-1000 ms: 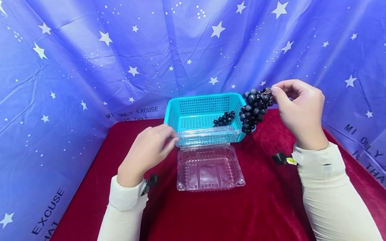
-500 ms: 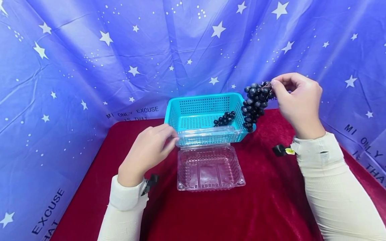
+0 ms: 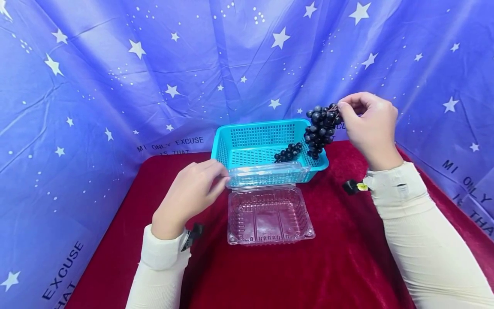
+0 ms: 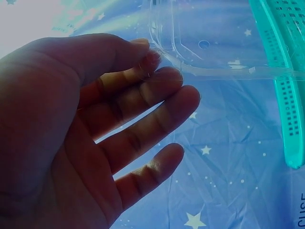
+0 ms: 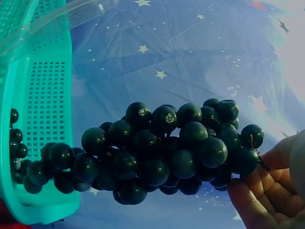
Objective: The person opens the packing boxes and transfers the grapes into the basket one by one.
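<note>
While the bunch of dark grapes hangs in the air from its stem end, its long axis runs down and a little to the left, so that its lower tip is over the right near corner of the teal basket, in which a smaller bunch already lies. The right hand is the one that carries it: thumb and fingertips pinch the stem at the top, the wrist is raised above the basket rim and the forearm comes in from the right. The clear clamshell box lies open on the red surface just in front of the basket, below and to the left of the grapes. Its lid stands up against the basket wall, and the left hand pinches the lid's left edge between thumb and fingertips, the other fingers relaxed and nearly straight.
</note>
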Motion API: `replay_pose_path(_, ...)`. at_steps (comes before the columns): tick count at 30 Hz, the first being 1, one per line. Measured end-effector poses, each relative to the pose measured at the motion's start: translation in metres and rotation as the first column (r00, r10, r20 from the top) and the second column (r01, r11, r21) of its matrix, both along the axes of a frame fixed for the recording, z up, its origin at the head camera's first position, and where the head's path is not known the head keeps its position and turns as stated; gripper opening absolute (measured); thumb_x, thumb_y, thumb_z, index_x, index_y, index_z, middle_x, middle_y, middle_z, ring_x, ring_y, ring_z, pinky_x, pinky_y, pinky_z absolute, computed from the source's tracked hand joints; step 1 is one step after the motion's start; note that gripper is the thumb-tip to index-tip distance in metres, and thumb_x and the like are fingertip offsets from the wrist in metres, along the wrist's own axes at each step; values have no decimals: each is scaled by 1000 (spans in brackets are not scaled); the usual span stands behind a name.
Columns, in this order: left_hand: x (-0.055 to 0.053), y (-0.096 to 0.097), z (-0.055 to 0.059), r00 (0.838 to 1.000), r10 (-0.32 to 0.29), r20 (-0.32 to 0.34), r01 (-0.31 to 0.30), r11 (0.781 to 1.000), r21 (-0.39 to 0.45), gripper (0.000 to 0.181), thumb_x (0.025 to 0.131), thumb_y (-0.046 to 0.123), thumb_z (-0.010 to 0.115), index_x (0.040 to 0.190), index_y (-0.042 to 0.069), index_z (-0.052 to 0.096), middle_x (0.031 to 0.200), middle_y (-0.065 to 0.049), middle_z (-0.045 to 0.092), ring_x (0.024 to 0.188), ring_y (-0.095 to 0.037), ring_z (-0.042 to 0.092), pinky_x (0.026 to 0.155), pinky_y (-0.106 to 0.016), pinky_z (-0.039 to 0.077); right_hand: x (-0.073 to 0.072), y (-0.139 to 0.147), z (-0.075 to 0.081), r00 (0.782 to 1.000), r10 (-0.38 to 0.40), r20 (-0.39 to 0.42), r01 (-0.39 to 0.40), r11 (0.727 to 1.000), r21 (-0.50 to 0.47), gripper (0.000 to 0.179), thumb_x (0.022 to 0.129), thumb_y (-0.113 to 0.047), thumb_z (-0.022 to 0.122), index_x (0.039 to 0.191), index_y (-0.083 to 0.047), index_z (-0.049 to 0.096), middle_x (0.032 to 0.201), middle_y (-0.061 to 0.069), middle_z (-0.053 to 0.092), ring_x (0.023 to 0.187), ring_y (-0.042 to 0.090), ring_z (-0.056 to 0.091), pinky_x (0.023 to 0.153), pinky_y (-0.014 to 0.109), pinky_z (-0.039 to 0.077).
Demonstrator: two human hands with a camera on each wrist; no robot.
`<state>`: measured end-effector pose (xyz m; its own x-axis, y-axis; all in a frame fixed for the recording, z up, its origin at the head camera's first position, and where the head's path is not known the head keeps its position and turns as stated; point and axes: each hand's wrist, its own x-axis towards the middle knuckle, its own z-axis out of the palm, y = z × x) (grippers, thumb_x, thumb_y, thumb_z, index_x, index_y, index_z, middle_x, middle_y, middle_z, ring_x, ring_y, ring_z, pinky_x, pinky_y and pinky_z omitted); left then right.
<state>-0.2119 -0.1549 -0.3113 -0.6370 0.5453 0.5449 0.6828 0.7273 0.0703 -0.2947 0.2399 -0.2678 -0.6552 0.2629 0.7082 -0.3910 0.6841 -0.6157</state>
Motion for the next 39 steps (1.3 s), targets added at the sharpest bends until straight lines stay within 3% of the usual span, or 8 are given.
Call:
replay_pose_path(6, -1, 0, -1, 1000, -8, 2, 8, 1000, 6, 4, 95, 19, 73, 98, 17, 72, 90, 8, 70, 73, -12, 62, 74, -32, 56, -2, -6, -2, 999, 18, 38, -17, 1000, -17, 24, 93, -32, 68, 98, -12, 82, 71, -31, 59, 63, -9, 55, 66, 17, 37)
replay_pose_path(17, -1, 0, -2, 1000, -11, -1, 11, 1000, 7, 5, 94, 18, 74, 98, 18, 71, 90, 8, 70, 73, -12, 62, 74, -33, 55, -11, -14, -14, 996, 12, 88, -16, 999, 42, 24, 94, -34, 67, 97, -15, 82, 73, -26, 61, 64, -6, 54, 68, 17, 38)
replay_pose_path(28, -1, 0, -1, 1000, -5, 1, 5, 1000, 4, 5, 94, 18, 74, 98, 18, 72, 90, 8, 70, 74, -12, 62, 74, -33, 56, -16, -19, -31, 994, 15, 108, -25, 995, 97, 21, 96, -31, 66, 95, -16, 81, 81, 4, 75, 64, -7, 52, 77, 19, 39)
replay_pose_path(39, -2, 0, -1, 1000, 8, -26, -8, 1000, -6, 4, 94, 17, 73, 97, 17, 71, 91, 7, 71, 82, -13, 66, 77, -37, 51, -19, -21, -44, 982, 38, 187, -65, 988, 141, 22, 97, -29, 64, 97, -14, 80, 86, 7, 76, 68, 3, 57, 73, 25, 41)
